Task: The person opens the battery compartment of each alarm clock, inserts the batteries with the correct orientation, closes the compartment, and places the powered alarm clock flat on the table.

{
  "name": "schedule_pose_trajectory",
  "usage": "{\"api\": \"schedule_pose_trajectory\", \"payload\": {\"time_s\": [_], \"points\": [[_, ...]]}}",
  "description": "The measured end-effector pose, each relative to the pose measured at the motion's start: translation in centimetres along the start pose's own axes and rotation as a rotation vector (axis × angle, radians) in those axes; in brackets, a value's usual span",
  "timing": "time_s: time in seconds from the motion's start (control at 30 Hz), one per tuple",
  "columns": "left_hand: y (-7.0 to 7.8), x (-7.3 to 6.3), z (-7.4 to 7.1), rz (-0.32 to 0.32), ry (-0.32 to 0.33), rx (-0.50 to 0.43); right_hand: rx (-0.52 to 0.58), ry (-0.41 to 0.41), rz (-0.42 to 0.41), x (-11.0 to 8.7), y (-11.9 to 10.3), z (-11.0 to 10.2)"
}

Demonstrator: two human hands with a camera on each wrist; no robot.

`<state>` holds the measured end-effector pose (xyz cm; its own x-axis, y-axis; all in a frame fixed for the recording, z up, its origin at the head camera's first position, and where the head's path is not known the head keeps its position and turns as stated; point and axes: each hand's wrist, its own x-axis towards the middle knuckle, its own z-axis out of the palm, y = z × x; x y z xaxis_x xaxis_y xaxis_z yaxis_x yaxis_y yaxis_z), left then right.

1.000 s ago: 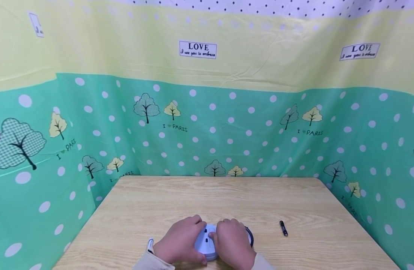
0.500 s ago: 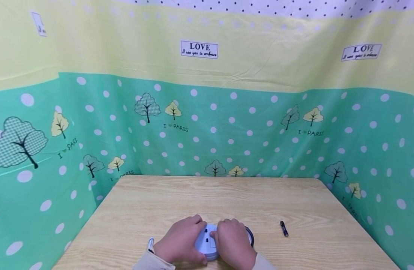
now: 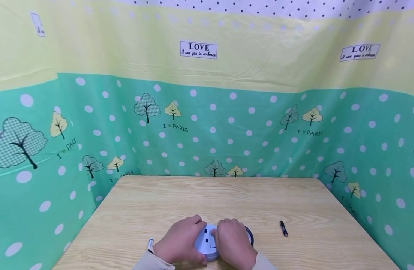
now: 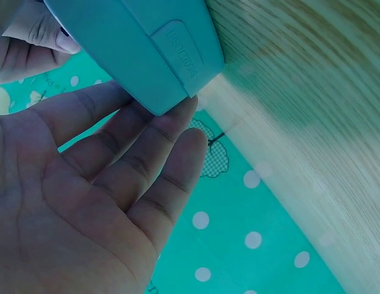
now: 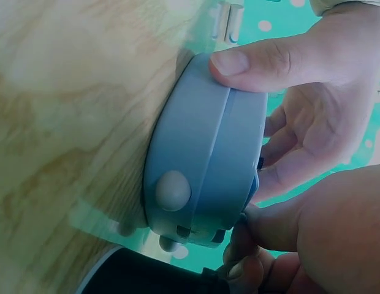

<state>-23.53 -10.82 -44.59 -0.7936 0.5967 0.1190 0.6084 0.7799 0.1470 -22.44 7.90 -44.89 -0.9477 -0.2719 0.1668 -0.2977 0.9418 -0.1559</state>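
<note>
A light blue alarm clock (image 3: 204,247) lies face down on the table, its back up with two black knobs and a rectangular battery cover (image 3: 212,240). My left hand (image 3: 180,240) grips the clock's left side, thumb at the near edge and fingers round the far edge. In the left wrist view its fingers touch the clock's side by a raised-letter button (image 4: 181,55). My right hand (image 3: 232,240) is curled over the clock's right part, thumb on the battery cover. The right wrist view shows a round white foot (image 5: 173,190) and the right thumb and fingers at the case edge.
A small dark battery-like cylinder (image 3: 283,228) lies on the wooden table (image 3: 247,198) to the right. Just beyond my right hand is a round black-rimmed object (image 3: 250,236), partly hidden. A green dotted curtain (image 3: 193,138) hangs around the table.
My right thumb has shifted slightly to the right over the battery cover. The left hand and the clock stay in place.
</note>
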Motion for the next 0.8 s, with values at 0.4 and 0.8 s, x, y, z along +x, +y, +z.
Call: {"api": "schedule_pose_trajectory", "payload": {"time_s": [0.4, 0.8], "points": [[-0.05, 0.01, -0.05, -0.012, -0.015, -0.013, 0.02, -0.021, 0.016, -0.04, -0.06, -0.45], [-0.11, 0.03, 0.04, -0.02, -0.021, -0.014, 0.052, -0.048, 0.01, -0.03, 0.13, -0.98]]}}
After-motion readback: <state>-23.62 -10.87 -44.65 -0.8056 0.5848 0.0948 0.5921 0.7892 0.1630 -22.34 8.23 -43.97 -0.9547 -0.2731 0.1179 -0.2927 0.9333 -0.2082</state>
